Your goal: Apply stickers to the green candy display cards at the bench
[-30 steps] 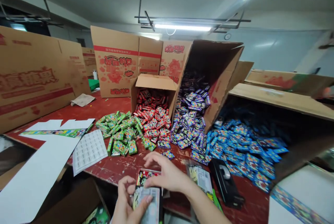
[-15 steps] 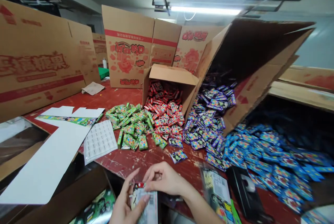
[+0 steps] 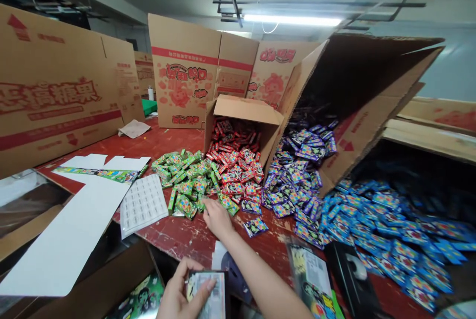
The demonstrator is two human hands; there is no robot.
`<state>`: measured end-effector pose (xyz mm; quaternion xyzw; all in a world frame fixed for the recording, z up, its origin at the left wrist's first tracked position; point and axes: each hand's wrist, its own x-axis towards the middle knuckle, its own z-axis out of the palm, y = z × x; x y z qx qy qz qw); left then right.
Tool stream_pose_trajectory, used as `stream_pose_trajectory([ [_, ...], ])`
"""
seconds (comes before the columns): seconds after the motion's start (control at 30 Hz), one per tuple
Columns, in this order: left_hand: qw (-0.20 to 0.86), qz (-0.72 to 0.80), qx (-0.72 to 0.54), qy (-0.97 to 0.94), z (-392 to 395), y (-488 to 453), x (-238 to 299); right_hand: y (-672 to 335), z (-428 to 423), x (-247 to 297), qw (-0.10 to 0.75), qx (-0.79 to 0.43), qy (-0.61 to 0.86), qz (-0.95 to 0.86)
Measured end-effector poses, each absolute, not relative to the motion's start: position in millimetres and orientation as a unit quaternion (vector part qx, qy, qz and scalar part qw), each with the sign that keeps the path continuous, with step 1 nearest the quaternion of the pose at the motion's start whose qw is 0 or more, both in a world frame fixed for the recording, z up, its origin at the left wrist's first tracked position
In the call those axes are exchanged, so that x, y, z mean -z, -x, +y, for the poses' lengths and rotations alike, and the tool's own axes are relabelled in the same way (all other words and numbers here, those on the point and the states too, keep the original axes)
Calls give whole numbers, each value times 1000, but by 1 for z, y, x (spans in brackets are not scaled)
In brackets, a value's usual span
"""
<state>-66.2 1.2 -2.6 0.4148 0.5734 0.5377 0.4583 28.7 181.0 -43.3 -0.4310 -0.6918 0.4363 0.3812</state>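
Observation:
My left hand [image 3: 177, 295] holds a small clear packet [image 3: 208, 293] with a printed card inside, low at the bottom edge. My right hand [image 3: 216, 217] is stretched out over the red table [image 3: 178, 234], its fingers resting at the near edge of the green candy boxes [image 3: 182, 180], next to the red candy boxes [image 3: 236, 167]. Whether the fingers grip a box is hidden. Purple packs [image 3: 293, 175] and blue packs [image 3: 375, 220] lie in heaps to the right.
Large cardboard cartons [image 3: 186, 68] stand at the back and left; one tipped carton [image 3: 357, 91] spills purple packs. A sticker sheet [image 3: 142, 205] and white flat card [image 3: 70, 234] lie left. A black tape dispenser [image 3: 351, 272] and printed bags [image 3: 308, 274] sit right of my arm.
My right hand left the packet and reached forward to the green and red boxes. My left hand stays low, still holding the packet.

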Motion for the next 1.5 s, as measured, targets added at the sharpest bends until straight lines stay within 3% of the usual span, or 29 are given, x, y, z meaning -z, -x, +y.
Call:
stream_pose_trajectory([
  [0.23, 438, 586, -549, -404, 5, 60, 1, -107, 141, 12, 435, -543, 493, -523],
  [0.43, 471, 544, -531, -447, 9, 46, -10, -115, 90, -29, 476, -559, 478, -481],
  [0.63, 474, 529, -583, -394, -2, 37, -26, -126, 71, -48, 385, -484, 432, -657],
  [0.73, 546, 504, -569, -352, -6, 32, -33, -135, 69, -63, 358, -488, 412, -681],
  [1.0, 573, 468, -572, -354, -11, 33, -60, -124, 60, -66, 415, -607, 444, -511],
  [1.33, 565, 449, -568, -395, -5, 39, -36, -134, 60, -55, 419, -605, 428, -525],
  [1.5, 539, 451, -504, -501, -1, 53, -32, -136, 56, -56, 370, -636, 359, -574],
])
